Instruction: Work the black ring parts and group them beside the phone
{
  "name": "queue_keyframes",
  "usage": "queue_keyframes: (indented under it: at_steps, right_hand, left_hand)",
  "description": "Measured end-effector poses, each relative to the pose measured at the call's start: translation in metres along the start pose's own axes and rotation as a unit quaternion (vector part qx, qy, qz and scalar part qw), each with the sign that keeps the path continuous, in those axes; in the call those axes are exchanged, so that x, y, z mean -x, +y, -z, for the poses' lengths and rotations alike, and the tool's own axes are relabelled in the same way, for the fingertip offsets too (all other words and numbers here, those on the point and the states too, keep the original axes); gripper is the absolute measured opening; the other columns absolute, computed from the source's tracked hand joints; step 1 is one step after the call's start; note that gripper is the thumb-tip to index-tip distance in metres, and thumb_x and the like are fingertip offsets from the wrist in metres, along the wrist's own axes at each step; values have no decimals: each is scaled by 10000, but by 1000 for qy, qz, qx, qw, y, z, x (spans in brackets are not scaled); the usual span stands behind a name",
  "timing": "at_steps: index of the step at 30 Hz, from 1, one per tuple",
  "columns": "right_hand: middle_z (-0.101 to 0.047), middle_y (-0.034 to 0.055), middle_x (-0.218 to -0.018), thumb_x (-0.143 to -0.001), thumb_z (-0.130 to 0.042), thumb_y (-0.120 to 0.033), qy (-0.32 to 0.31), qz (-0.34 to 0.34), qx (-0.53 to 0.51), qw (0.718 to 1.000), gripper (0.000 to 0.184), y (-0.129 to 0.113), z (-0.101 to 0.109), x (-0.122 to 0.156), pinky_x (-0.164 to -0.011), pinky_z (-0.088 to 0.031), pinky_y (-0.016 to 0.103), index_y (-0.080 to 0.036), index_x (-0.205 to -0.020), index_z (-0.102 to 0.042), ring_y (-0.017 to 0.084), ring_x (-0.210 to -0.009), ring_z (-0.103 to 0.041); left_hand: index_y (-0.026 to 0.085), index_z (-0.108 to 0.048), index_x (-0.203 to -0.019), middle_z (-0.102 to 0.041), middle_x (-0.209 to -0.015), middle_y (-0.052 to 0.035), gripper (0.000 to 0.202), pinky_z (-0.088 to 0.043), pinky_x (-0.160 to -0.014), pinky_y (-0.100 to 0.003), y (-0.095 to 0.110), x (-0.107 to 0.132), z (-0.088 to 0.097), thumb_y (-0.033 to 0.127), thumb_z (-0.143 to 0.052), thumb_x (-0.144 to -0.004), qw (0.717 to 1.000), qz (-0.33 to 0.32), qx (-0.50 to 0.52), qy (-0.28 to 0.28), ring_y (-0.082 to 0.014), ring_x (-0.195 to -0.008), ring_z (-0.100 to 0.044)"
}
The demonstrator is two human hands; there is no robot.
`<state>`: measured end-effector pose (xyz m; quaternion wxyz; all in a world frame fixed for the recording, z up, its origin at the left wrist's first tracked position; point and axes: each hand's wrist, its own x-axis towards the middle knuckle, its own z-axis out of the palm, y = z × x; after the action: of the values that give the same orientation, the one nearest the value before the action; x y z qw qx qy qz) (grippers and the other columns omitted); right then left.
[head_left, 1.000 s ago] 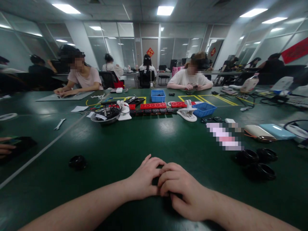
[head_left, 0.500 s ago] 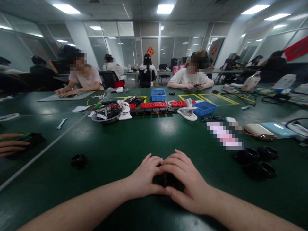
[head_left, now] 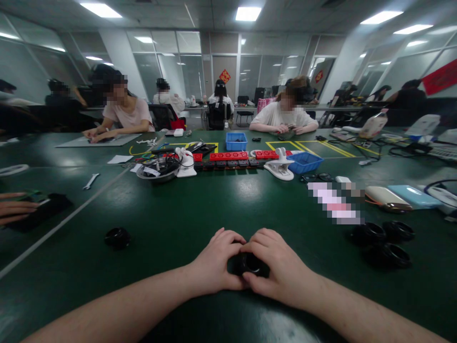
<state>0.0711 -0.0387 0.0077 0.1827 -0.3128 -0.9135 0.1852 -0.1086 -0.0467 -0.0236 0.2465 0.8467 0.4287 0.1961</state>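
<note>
On the green table (head_left: pixel 171 309), close in front of me, a glossy black round hollow part (head_left: pixel 253 264) sits between my hands. My left hand (head_left: pixel 219 264) curls round its left side, thumb at the near edge. From the right, my right hand (head_left: pixel 280 264) grips the same part with bent fingers and thumb, and the fingertips of both hands meet over it. Much of the part's far side is hidden by fingers. A similar black part (head_left: pixel 117 237) lies to the left, and three more such parts (head_left: pixel 391 256) stand grouped at the right.
Farther back are a metal bowl of cables (head_left: pixel 157 172), red and black power strips (head_left: pixel 228 156), white clip stands (head_left: pixel 280 166) and a blue basket (head_left: pixel 305 162). A wrench (head_left: pixel 92 181) lies left. Another person's hand (head_left: pixel 16 209) works at the left edge. People sit opposite.
My right hand has shifted slightly and its fingers are lower, so more of the black part's opening shows. The other person's hand at the left has moved a little leftward.
</note>
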Motion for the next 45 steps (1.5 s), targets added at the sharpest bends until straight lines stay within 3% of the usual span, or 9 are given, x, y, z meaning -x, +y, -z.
queue_keyframes:
  at_steps: [3,7,15,20,22,25,30,38,45]
  right_hand:
    - [-597,47,-870,-621,-524,-152,-37,74,-32,996,322,-1,5,1,-805,-375,358,-172,-933,-597,196,-853,-481]
    - [-613,19,-834,-594,-436,-120,-86,130,-71,985,276,-8,7,2,-829,-359,356,-195,-799,-604,178,-832,-489]
    - [-597,22,-792,-560,-416,-108,-80,130,-93,984,248,-14,1,5,-837,-355,338,-186,-744,-563,175,-843,-480]
    - [-578,62,-1040,-667,-495,-197,-34,162,-103,981,346,-11,9,6,-923,-317,372,-166,-1006,-551,199,-987,-466]
    - [-559,87,-1077,-734,-524,-273,20,142,-97,985,348,-10,13,6,-903,-335,384,-153,-1060,-526,212,-994,-463]
    - [-563,103,-1022,-745,-576,-386,64,70,-57,994,396,-8,13,7,-843,-371,393,-137,-1050,-530,223,-929,-482]
    - [-579,92,-931,-723,-612,-336,8,-7,3,1000,329,-6,2,7,-792,-393,386,-136,-981,-578,219,-864,-500]
    - [-601,49,-861,-599,-488,-140,-59,125,-64,988,274,-9,5,6,-853,-372,318,-144,-850,-600,170,-860,-510]
    - [-591,55,-815,-593,-417,-132,-74,183,-90,976,255,-12,-2,10,-879,-371,314,-150,-791,-577,171,-861,-503]
  left_hand:
    - [264,-638,-956,-513,-1093,-24,424,-136,-1037,-523,0,0,1,357,-760,-561,999,-11,-15,-30,-262,-1072,-447]
    - [281,-670,-874,-507,-1111,-20,333,-95,-1030,-555,-2,0,3,420,-749,-582,998,-39,-23,-54,-271,-1101,-425]
    - [279,-655,-938,-512,-1140,-43,359,-86,-1024,-574,-3,0,4,424,-732,-618,992,-74,-48,-86,-279,-1139,-407]
    - [253,-535,-1153,-517,-1154,-66,616,-95,-1037,-552,-3,0,2,423,-735,-596,996,-48,-32,-70,-274,-1131,-419]
    - [245,-499,-1190,-516,-1162,-71,659,-103,-1038,-551,-3,0,2,438,-729,-603,997,-34,-18,-64,-271,-1118,-433]
    - [239,-562,-1105,-522,-1148,-72,536,-122,-1036,-546,-2,0,2,451,-713,-636,998,-18,-6,-60,-266,-1108,-444]
    - [242,-582,-1062,-522,-1114,-55,487,-112,-1043,-540,0,0,2,378,-731,-619,999,-2,-5,-35,-259,-1080,-457]
    - [286,-665,-869,-493,-1148,-4,311,-85,-1040,-548,-1,1,3,380,-750,-585,997,-40,-31,-59,-274,-1127,-413]
    - [323,-632,-997,-490,-1197,-14,443,-66,-1028,-580,-4,-1,5,387,-748,-574,991,-73,-43,-103,-289,-1167,-382]
